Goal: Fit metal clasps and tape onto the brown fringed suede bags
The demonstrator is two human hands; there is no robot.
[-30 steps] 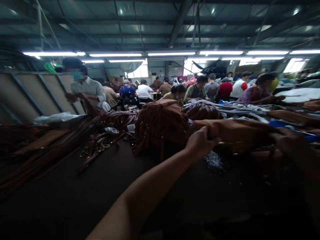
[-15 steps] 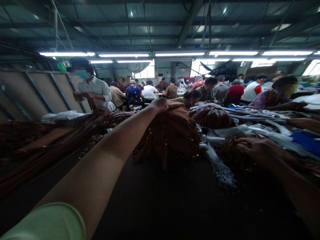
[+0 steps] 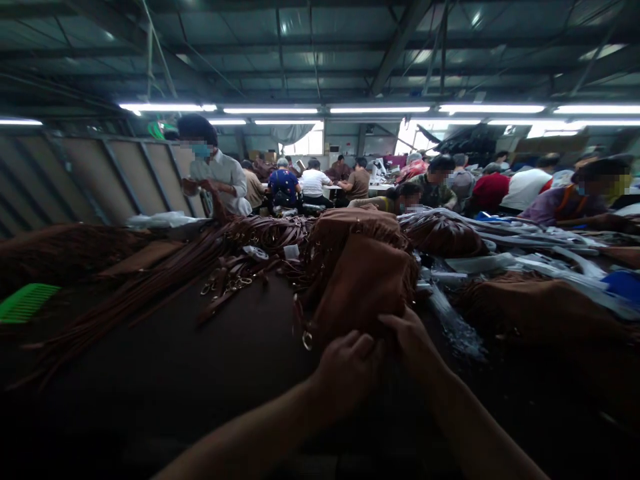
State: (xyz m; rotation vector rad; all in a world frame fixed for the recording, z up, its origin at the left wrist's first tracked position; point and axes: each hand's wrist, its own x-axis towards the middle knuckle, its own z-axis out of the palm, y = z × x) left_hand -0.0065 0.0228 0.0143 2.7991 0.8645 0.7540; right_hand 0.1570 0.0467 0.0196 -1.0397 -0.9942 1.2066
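"Where is there room for a hand?"

"Dark tabletop [image 3: 200, 380]: open in front of the left hand [image 3: 347, 373], extending leftward to the brown leather straps [image 3: 235, 277]."

"What obstructs passage?"

"Ahead, the brown suede fringed bag [image 3: 363, 287], touching both hands. Right of the right hand [image 3: 407, 340], a scatter of small clear pieces [image 3: 453, 323], then a brown suede panel [image 3: 540, 310] and, behind it, pale strips [image 3: 520, 240]."

The fringed bag [image 3: 363, 287] is a warm tan-brown suede, its strips a darker reddish brown, with a silver metal ring [image 3: 307, 341]. A bright green comb [image 3: 26, 302] contrasts with the near-black counter [image 3: 150, 360]; the straps [image 3: 530, 243] are pale grey, beside a vivid blue piece [image 3: 617, 285].
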